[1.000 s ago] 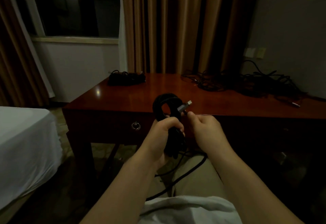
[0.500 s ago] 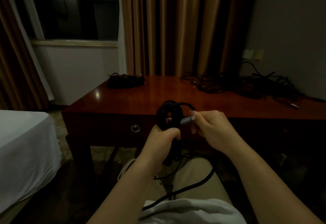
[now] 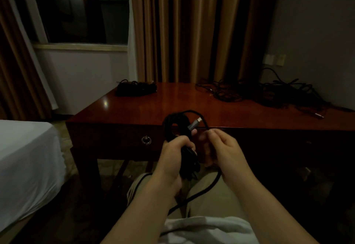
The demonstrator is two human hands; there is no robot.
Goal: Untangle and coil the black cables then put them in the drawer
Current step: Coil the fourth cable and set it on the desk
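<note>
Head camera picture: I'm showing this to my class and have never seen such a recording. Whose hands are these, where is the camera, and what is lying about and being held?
No machine here: a person wears a wide-angle camera on the head, looking forward and down, so the two arms are their own. The left hand grips a coiled black cable whose grey plug sticks up. The right hand is beside it, fingers curled at a loose strand; the dim light hides whether it really pinches it. That strand runs down across the lap. In front stands a wooden desk with a closed drawer, marked by a ring pull. On the desk lie a tidy dark bundle at the back left and a tangled pile of cables at the right.
</note>
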